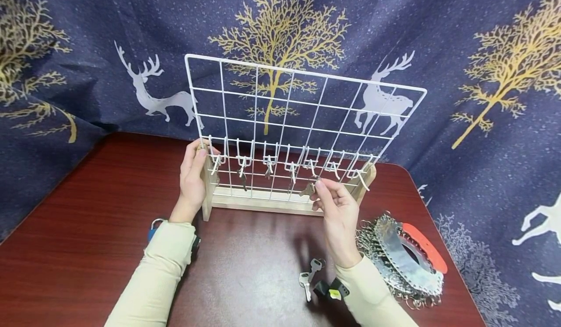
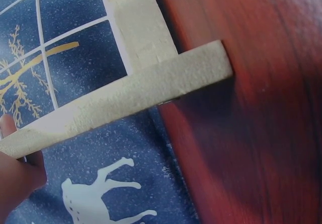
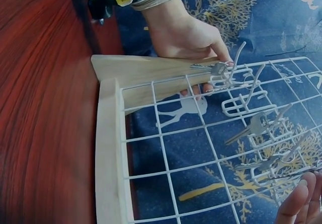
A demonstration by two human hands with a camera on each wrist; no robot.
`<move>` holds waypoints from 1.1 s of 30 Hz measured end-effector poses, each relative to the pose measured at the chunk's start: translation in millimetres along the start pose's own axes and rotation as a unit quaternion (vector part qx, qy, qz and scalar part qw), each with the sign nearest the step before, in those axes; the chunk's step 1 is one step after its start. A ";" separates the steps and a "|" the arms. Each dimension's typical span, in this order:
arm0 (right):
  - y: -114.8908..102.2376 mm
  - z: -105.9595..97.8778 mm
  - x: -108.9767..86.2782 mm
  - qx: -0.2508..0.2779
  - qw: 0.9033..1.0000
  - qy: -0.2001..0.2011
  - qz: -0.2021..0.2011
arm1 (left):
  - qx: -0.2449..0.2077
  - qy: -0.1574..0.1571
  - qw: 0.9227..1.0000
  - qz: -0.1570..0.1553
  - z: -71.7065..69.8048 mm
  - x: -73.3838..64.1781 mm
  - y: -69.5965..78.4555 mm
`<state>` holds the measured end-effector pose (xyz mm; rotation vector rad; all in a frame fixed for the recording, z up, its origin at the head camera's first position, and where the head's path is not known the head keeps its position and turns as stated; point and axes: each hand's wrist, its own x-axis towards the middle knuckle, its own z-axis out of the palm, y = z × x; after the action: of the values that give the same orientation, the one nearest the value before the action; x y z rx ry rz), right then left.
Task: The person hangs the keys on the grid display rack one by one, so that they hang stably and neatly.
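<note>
A white wire grid rack [image 1: 302, 69] with a row of hooks stands in a wooden base [image 1: 263, 203]. My left hand [image 1: 192, 186] holds the rack's left wooden upright [image 2: 151, 90], its fingers wrapped around the upper part. Between thumb and fingers, my right hand [image 1: 339, 210] pinches a key [image 1: 308, 190], just below the hooks right of the middle. Other keys hang from hooks farther left, among them one silver key [image 3: 257, 123] and another by the left upright [image 3: 217, 69]. In the right wrist view, only the right fingertips [image 3: 294, 201] show.
Two loose silver keys [image 1: 305, 282] lie on the table [image 1: 245, 268] near my right wrist. To the right sits a curved metal holder with a red handle [image 1: 424, 246] and many small rings. A blue padlock [image 1: 152, 230] is beside my left forearm. A patterned cloth [image 1: 175, 15] hangs behind.
</note>
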<state>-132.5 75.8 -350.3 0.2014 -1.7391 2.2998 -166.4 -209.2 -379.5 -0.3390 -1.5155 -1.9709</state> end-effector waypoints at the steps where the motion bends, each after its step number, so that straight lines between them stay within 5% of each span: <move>1: 0.2 -0.1 0.2 0.000 1.000 0.000 0.001 | -0.001 0.000 1.000 0.001 0.2 0.0 0.2; 19: 2.8 -0.7 0.2 0.016 1.000 -0.004 0.020 | 0.000 0.001 1.000 0.013 0.4 0.9 -0.6; 33: 9.7 -17.7 -4.8 -0.021 0.999 -0.014 0.048 | -0.015 0.003 1.000 0.017 1.5 1.0 0.2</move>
<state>-129.8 89.8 -365.5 0.1465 -1.8486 2.3349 -167.3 -208.2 -378.4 -0.3688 -1.4691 -1.9671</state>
